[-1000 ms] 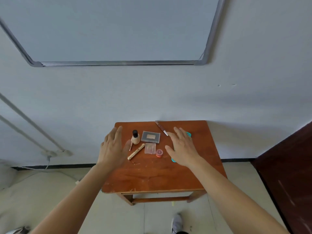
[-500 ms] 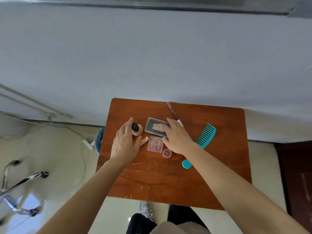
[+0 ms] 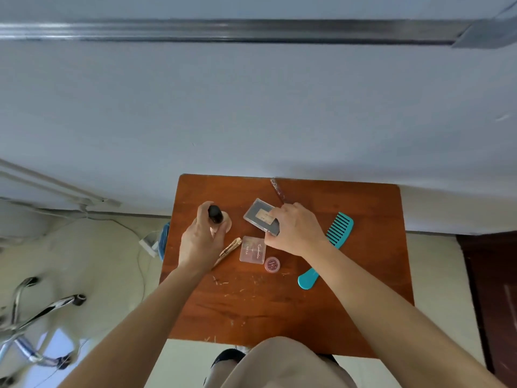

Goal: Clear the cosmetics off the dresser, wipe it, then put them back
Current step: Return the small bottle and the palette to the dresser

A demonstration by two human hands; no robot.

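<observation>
Brown wood is the desk (image 3: 279, 309) by the wall, and all the cosmetics are on it yet. On the left side, the left grip (image 3: 200, 239) is now clenched around the foundation bottle (image 3: 214, 214) with the black cap; half a second ago its fingers only reached to it. The wrist is low and the forearm comes from the near edge. Next lie the gold tube (image 3: 231, 247), the clear pink palette (image 3: 252, 249) and the small round jar (image 3: 272, 264), all untouched. Further right, the right grip (image 3: 296, 231) pinches the dark compact (image 3: 260, 217) at its near corner, and the compact is turned at an angle compared with before. The teal comb (image 3: 345, 229) lies just beside this wrist. I judge the clearing has only begun: two things are grasped, but I cannot tell whether they have left the wood.
</observation>
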